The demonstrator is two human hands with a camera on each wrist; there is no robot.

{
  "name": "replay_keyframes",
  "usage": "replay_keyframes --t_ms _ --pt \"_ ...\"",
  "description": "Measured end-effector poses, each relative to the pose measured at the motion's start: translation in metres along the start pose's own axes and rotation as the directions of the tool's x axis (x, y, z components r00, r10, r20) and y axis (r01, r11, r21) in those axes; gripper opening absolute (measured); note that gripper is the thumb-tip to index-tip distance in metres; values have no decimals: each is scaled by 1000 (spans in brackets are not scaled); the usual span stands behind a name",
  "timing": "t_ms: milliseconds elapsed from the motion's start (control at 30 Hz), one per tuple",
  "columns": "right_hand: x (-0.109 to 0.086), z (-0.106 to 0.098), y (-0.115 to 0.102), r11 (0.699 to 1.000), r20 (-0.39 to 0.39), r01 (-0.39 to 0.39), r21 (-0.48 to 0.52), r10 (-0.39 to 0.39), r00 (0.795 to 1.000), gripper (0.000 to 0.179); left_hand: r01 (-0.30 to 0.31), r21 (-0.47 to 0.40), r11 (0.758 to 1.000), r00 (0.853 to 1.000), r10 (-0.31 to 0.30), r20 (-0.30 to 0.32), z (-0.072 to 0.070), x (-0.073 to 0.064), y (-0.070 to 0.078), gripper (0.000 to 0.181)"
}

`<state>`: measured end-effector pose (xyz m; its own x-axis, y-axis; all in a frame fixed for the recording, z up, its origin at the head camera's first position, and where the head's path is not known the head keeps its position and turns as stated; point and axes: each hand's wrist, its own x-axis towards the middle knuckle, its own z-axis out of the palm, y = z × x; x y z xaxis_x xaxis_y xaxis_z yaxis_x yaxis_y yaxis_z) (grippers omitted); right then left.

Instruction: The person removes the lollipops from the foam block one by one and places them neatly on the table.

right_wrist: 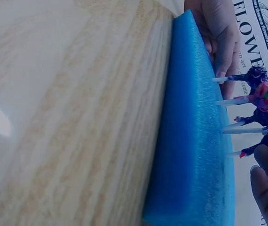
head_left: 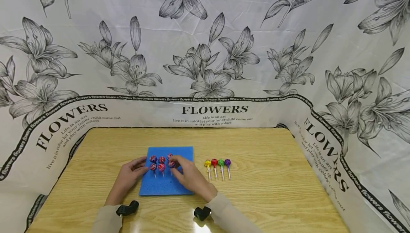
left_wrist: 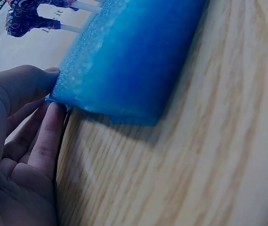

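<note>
Fingers of left hand press foam block left edge.

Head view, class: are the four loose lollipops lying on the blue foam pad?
No: the four loose lollipops lie in a row on the wooden table, to the right of the blue foam pad.

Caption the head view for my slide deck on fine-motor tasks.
Left hand steadies a blue foam pad on the wooden table; right hand touches a wrapped lollipop standing in it.
</note>
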<state>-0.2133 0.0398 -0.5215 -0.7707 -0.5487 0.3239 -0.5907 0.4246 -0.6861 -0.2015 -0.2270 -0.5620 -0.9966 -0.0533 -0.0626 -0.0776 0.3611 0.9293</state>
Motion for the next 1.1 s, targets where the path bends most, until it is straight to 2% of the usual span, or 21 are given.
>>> replay_keyframes --t_ms 433,667,1100 --pt "-9 -27 6 1000 -57 0 8 0 998 30 9 3 1000 1000 -9 -4 1 1 -2 53" --pt "-23 -50 20 998 -96 -30 -53 25 995 33 12 13 1000 1000 -12 -7 0 1 -2 54" --pt "-51 -98 42 992 -146 -85 -94 71 987 33 18 23 1000 1000 -17 -11 1 0 -1 53"
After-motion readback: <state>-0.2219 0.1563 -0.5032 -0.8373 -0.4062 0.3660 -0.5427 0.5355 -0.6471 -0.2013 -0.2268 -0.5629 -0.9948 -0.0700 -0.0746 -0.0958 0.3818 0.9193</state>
